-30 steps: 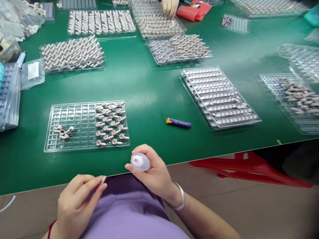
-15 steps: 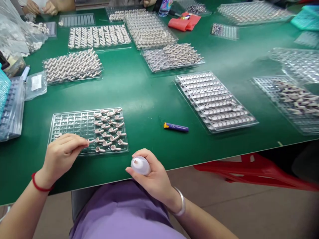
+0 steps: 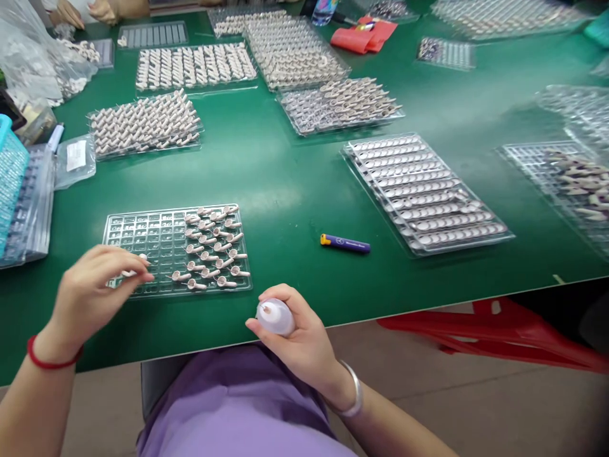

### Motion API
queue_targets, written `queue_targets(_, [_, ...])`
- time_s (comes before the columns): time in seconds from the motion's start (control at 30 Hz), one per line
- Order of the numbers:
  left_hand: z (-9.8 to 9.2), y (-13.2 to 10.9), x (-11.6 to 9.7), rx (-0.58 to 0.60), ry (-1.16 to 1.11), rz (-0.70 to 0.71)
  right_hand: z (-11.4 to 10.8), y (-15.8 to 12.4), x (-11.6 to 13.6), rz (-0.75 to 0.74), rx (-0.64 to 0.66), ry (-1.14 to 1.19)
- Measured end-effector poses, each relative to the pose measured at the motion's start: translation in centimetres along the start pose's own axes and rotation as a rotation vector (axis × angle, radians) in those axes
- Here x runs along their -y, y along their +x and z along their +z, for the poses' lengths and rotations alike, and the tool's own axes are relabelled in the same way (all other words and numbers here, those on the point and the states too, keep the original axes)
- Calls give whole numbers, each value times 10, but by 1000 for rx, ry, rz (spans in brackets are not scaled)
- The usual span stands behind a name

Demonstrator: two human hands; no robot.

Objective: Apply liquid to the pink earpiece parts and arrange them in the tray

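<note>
A clear plastic grid tray point(image 3: 143, 230) lies near the front edge of the green table, its right half holding several small pinkish parts point(image 3: 214, 247). My left hand point(image 3: 92, 295) rests over the tray's lower left corner, fingers curled in a pinch at a small pale part point(image 3: 136, 265). My right hand point(image 3: 295, 333) hovers at the table edge, wrapped round a small white squeeze bottle point(image 3: 276, 316) with its nozzle facing the camera.
A blue and yellow lighter point(image 3: 345, 244) lies right of the tray. More trays of parts point(image 3: 423, 190) cover the middle and back of the table. A teal basket point(image 3: 12, 171) stands at far left. Another person's hands point(image 3: 85, 11) work at the back left. A red stool point(image 3: 499, 330) stands below.
My left hand went from my lap, where it pinched a small part, out to the tray, set a part down beside the rows, then shifted left. The right hand stayed still with the bottle.
</note>
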State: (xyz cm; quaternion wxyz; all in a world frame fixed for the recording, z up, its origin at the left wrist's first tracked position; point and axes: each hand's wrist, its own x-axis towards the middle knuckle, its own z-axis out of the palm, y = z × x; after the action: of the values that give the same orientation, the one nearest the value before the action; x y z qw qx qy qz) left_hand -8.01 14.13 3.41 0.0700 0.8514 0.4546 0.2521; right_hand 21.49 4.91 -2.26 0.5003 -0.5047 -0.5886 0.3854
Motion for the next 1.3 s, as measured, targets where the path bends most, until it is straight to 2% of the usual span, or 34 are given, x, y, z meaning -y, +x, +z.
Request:
queue_targets(0.07, [-11,-2,4,-37,134,-197,0,-1,-1,1,-2,-8])
queue_targets(0.13, [-16,-4,5,19,244,-350,0,-2,-1,7,4,-14])
queue_targets(0.2, [-13,-5,2,88,277,-416,0,-2,-1,13,8,-21])
queue_targets(0.27, [-5,-4,-2,105,301,-421,0,-2,-1,13,9,-25])
queue_targets(0.4, [10,-1,-3,112,413,-332,1,-2,0,4,10,-23])
queue_targets(0.5, [13,-1,-3,95,434,-253,1,-2,-1,7,14,-28])
queue_targets(0.6, [11,-6,-14,-40,312,-301,0,-3,-2,13,14,-38])
queue_targets(0.7, [9,-21,-34,-138,33,-421,-2,-2,0,18,42,-39])
queue_targets(0.87, [20,-57,-67,33,-521,-606,-6,-5,3,17,177,-60])
queue_targets(0.97, [28,-69,-79,28,-713,-730,-2,-12,2,-21,227,-49])
queue_targets(1.03, [31,-72,-83,10,-749,-784,2,-15,2,-87,228,-46])
queue_targets(1.13, [32,-73,-85,30,-601,-696,7,-15,3,-218,228,-54])
queue_targets(1.3, [38,-77,-85,-66,-203,-331,9,-12,4,-337,258,-109])
